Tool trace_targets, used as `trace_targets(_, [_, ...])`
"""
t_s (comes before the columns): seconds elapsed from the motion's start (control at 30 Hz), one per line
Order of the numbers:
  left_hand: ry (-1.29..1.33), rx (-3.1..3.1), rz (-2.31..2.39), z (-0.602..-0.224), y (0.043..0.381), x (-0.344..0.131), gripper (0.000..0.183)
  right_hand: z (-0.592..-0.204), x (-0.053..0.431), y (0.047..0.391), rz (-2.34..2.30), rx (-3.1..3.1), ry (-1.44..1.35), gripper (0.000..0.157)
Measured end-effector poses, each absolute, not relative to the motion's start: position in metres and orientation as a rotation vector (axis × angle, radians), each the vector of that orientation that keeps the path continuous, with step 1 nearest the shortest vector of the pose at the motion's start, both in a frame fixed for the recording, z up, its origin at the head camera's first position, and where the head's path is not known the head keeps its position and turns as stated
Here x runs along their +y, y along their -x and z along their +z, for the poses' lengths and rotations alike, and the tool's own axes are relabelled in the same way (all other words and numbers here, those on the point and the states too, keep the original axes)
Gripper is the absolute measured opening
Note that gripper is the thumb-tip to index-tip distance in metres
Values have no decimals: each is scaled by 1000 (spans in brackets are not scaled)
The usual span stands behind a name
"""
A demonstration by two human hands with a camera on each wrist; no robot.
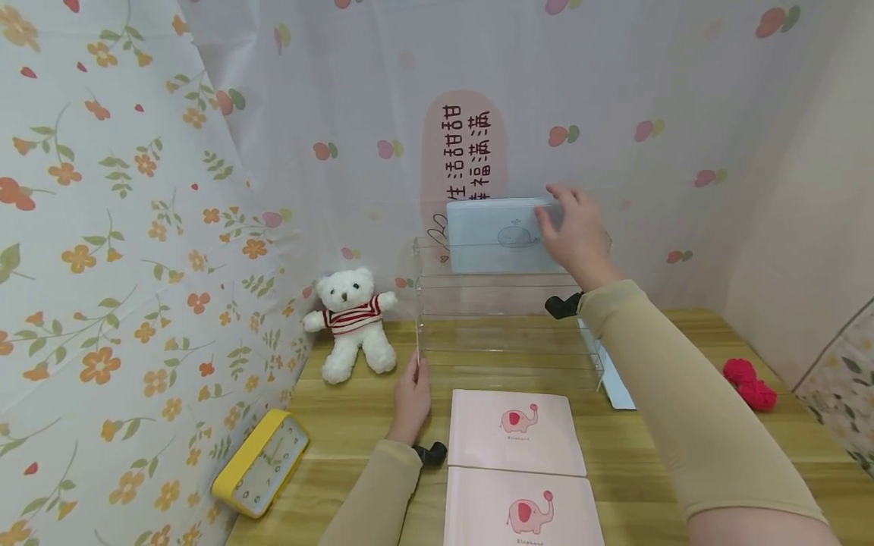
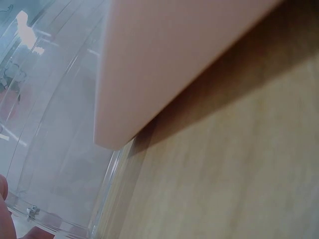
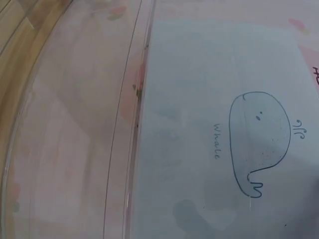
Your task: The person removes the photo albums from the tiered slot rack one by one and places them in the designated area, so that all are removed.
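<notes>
A clear acrylic tiered rack [image 1: 505, 334] stands at the back of the wooden table. On its top tier a light blue notebook [image 1: 474, 235] stands upright; the right wrist view shows its whale drawing [image 3: 259, 144] close up, behind a clear rail. My right hand [image 1: 576, 231] is at the notebook's upper right, thumb before its cover and other fingers spread above its top edge. My left hand [image 1: 413, 402] grips the rack's left side edge; in the left wrist view, fingers [image 2: 6, 219] show at the lower left corner.
Two pink elephant notebooks [image 1: 519, 432] lie before the rack; a pink corner [image 2: 174, 59] fills the left wrist view's top. Left are a white teddy bear [image 1: 351, 322] and a yellow clock [image 1: 262, 462]. A light blue item [image 1: 617, 383] and red yarn [image 1: 749, 384] lie right.
</notes>
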State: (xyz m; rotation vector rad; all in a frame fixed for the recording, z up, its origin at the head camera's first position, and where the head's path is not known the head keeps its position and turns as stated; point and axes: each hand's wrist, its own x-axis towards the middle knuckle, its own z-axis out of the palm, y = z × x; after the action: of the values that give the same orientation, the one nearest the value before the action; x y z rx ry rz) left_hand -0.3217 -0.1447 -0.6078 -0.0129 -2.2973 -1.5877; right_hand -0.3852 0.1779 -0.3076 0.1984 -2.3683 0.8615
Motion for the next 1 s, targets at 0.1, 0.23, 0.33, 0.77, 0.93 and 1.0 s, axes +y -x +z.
trace_targets(0.1, [-18, -2323, -1594, -622, 333, -149, 59, -306, 175, 385, 870, -2368, -182, 51])
trace_targets(0.23, [13, -2311, -1579, -610, 325, -147, 57, -302, 172, 384, 872, -2397, -175, 41])
trace_targets(0.33, [45, -2283, -1512, -606, 321, -145, 59, -298, 172, 384, 878, -2442, -177, 37])
trace_targets(0.77, [26, -2310, -1578, -598, 317, -142, 61, -293, 172, 380, 1069, -2320, -107, 27])
trace_targets(0.93, [-10, -2327, -1564, -596, 318, -142, 59, -293, 177, 372, 1101, -2119, -127, 23])
trace_targets(1.0, [-30, -2334, -1541, -597, 319, -143, 57, -292, 179, 368, 1101, -2041, -134, 23])
